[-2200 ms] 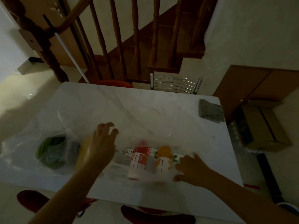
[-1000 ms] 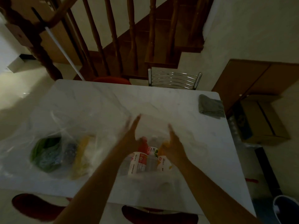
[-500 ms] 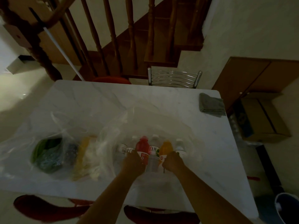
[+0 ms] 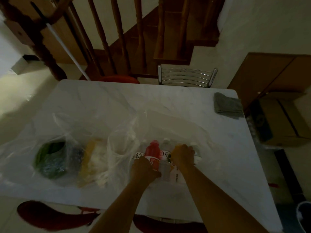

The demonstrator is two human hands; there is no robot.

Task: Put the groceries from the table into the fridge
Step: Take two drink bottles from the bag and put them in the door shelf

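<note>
Several drink bottles stand close together inside an opened clear plastic bag (image 4: 168,121) near the front of the white marble table (image 4: 104,100). My left hand (image 4: 144,170) is wrapped around the lower part of the red bottle (image 4: 152,153). My right hand (image 4: 183,156) grips the orange bottle (image 4: 173,170) from above and hides most of it. Two water bottles with white labels (image 4: 164,151) stand beside them. To the left lie a bag of green vegetables (image 4: 50,158) and a bag with yellow and pale food (image 4: 94,162).
A folded grey cloth (image 4: 227,105) lies at the table's far right corner. A metal chair (image 4: 186,76) and a red seat (image 4: 119,79) stand behind the table, red stools (image 4: 52,214) in front. A cardboard box (image 4: 282,120) and a wooden cabinet (image 4: 269,76) are on the right.
Both hands spread the plastic bag apart above the bottles, then came down. The left hand closed on the red bottle and the right hand on the orange one.
</note>
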